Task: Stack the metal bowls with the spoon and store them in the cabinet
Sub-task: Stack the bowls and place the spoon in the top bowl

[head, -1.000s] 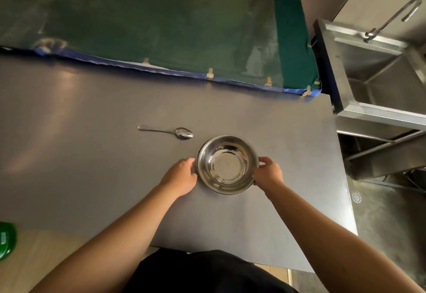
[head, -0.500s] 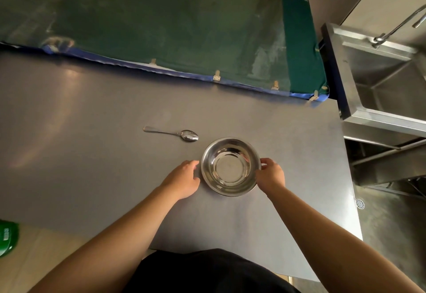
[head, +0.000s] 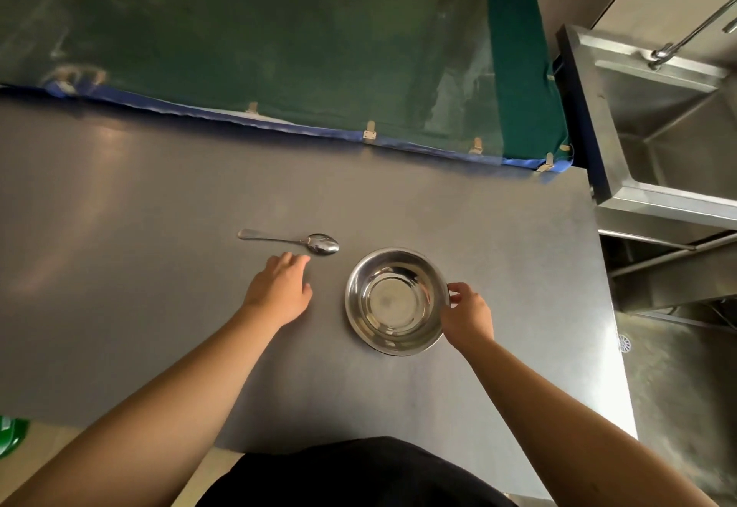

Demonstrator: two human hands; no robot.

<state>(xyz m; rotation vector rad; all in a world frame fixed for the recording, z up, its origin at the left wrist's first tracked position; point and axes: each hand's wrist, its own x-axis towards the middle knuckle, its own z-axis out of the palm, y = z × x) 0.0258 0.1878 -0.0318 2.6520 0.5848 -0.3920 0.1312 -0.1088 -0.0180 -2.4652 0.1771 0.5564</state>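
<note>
A shiny metal bowl [head: 395,301] sits upright on the grey table [head: 159,307]; whether it is one bowl or nested bowls I cannot tell. My right hand [head: 468,313] holds its right rim between thumb and fingers. A metal spoon [head: 297,241] lies flat to the bowl's upper left, bowl end pointing right. My left hand [head: 281,289] hovers just below the spoon, fingers apart and empty, fingertips a short way from the handle.
A green mat with a blue edge [head: 279,47] lies along the table's far side. A steel sink with a tap [head: 658,127] stands to the right, past the table's right edge. A green object [head: 10,436] sits on the floor at the left.
My left hand has let go of the bowl's left rim and moved up and left toward the spoon. My right hand stays on the right rim.
</note>
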